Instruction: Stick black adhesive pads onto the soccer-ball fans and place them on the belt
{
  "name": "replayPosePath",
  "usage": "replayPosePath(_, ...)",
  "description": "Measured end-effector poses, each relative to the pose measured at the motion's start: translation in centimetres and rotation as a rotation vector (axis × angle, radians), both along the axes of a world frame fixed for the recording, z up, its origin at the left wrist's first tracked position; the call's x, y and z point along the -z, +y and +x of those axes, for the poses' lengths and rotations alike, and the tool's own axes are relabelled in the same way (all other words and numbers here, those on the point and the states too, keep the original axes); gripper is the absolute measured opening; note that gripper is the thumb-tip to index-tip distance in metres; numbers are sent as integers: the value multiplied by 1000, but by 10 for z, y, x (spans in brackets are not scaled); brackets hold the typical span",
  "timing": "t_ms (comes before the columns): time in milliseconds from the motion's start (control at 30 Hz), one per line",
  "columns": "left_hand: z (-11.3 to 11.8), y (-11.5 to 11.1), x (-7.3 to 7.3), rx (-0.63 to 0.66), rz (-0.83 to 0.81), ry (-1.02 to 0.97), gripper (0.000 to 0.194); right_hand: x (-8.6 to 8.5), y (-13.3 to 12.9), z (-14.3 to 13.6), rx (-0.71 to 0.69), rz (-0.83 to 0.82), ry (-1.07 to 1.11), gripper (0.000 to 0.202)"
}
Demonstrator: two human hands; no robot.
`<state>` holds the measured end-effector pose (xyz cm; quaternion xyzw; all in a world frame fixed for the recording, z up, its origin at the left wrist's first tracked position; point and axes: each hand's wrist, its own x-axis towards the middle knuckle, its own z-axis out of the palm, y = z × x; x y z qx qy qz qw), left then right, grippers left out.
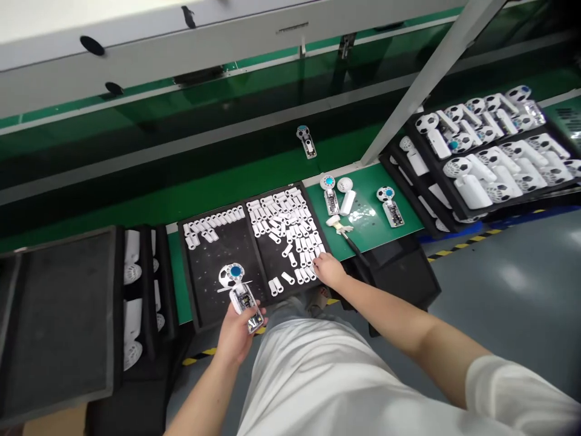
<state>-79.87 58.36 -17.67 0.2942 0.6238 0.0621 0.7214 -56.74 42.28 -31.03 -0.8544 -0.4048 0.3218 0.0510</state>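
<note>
My left hand (240,327) holds an opened white handheld device (245,303), its circuit board showing and a blue disc in its round head, over the left half of a black tray (222,254). My right hand (327,269) is at the tray's right edge, fingers drawn together at the small white parts (305,244); whether it grips one is hidden. Many such parts fill the tray's right half, and a row lines the left half's top.
Opened devices (331,200) and a black-handled tool (347,236) lie on the green table (363,233) at right. Another device (306,142) rests farther back. Stacked trays of football-patterned devices (499,145) stand right; black trays (59,321) stand left. A slanted metal post (422,79) rises behind.
</note>
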Motion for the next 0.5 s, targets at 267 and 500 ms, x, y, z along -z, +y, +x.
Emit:
replayPosePath(267, 11, 3, -7, 20, 54, -54, 56, -1, 2, -17, 35, -159, -140, 26)
replayPosePath(500, 22, 8, -17, 103, 79, -104, 53, -8, 4, -30, 131, -179, -179, 27)
